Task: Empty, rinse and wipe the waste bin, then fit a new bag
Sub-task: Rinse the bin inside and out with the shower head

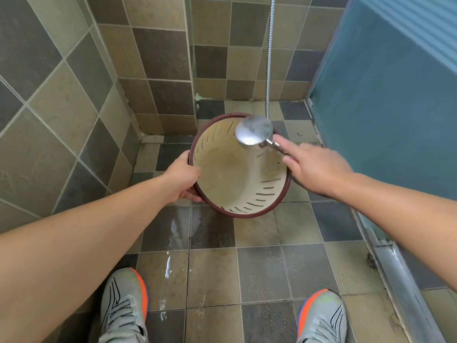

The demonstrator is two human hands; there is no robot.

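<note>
1. A tiled floor (pixel 259 268) in a shower corner, wet and glinting in patches, meets tiled walls (pixel 74 82) on the left and at the back; a blue glass panel (pixel 385 107) stands along the right.
2. The waste bin (pixel 237 179), cream inside with slotted sides and a dark red rim, is held above the floor near the corner. It is tilted, with its open mouth turned up toward the person and its long axis running down and away toward the base.
3. The left hand (pixel 184 180), arm stretched forward, is closed on the bin's left rim, thumb over the edge and fingers beneath.
4. The right hand (pixel 311 167) reaches in from the right, wrapped around the handle of a shower head (pixel 254 131), index finger laid straight along it.
5. The round chrome head hangs over the bin's far rim, its hose (pixel 270 58) running up the back wall.
6. Two grey-and-orange trainers (pixel 123 308) stand on the tiles below.
</note>
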